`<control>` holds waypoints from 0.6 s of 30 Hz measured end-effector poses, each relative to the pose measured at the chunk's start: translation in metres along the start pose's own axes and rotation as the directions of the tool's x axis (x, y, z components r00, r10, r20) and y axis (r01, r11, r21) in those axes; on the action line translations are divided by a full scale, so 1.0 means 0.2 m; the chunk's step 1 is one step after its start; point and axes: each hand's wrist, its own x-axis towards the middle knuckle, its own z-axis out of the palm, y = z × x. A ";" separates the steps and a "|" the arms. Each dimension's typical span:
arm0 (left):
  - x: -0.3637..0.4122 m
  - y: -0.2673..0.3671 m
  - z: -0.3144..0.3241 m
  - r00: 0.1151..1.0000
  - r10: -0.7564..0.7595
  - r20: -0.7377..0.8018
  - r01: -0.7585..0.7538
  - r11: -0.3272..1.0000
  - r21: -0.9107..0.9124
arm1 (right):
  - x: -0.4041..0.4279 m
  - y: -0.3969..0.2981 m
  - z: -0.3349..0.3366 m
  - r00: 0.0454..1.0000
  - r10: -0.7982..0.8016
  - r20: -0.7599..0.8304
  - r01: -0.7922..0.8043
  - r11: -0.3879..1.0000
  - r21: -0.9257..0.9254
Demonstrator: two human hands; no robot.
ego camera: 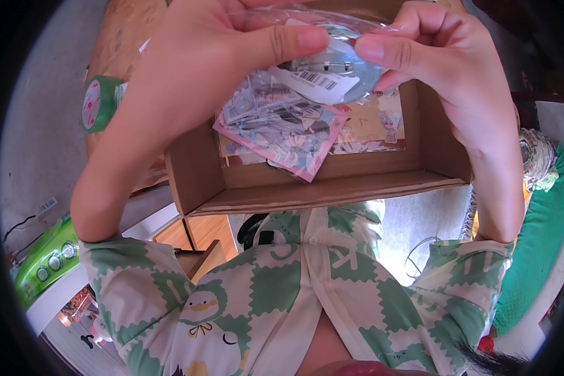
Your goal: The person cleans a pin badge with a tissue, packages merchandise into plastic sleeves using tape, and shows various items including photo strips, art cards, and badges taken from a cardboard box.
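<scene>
Between my two hands, above an open cardboard box (329,188), is a round pin-back badge (357,77) in a clear plastic wrapper, its pin side facing me. A white barcode label (317,83) lies across its lower part. My left hand (282,42) pinches the wrapper and badge from the left, thumb on top. From the right, my right hand (404,51) grips the badge's edge and wrapper between thumb and fingers. Below them in the box lie a pink-bordered illustrated card in clear plastic (305,141) and an illustrated sheet (371,124) in clear film.
A roll of green tape (98,104) stands left of the box on a wooden surface (115,42). A green plastic package (51,263) is at the lower left. A green cushion-like item (531,254) lies at the right, with a cable (416,256) on the floor.
</scene>
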 end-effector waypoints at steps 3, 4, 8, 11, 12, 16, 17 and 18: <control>0.01 -0.02 -0.01 0.977 0.198 0.079 -0.201 0.979 0.032 | 0.00 0.04 -0.03 0.999 -0.016 0.043 0.014 0.999 0.045; 0.00 -0.03 0.00 0.971 0.220 0.096 -0.227 0.972 0.058 | 0.00 0.05 -0.04 0.996 -0.037 0.078 0.032 0.998 0.057; 0.00 0.00 0.02 0.968 0.202 0.146 -0.214 0.974 0.074 | 0.02 0.12 -0.10 0.979 -0.161 0.124 0.153 0.986 0.069; 0.01 0.05 0.07 0.962 0.232 0.141 -0.250 0.960 0.127 | -0.01 0.15 -0.12 0.985 -0.149 0.093 0.138 0.984 0.114; -0.02 0.06 0.10 0.973 0.223 0.063 -0.232 0.933 0.275 | -0.03 0.16 -0.11 0.978 -0.189 0.082 0.174 0.971 0.161; -0.01 0.16 0.16 0.968 0.227 0.110 -0.250 0.919 0.304 | -0.08 0.15 -0.08 0.973 -0.226 0.043 0.210 0.950 0.233; -0.01 0.19 0.17 0.973 0.206 0.105 -0.229 0.922 0.311 | -0.09 0.15 -0.07 0.973 -0.227 0.039 0.211 0.947 0.244; -0.04 0.21 0.21 0.988 0.151 0.031 -0.151 0.911 0.384 | -0.09 0.16 -0.06 0.972 -0.230 0.041 0.212 0.942 0.262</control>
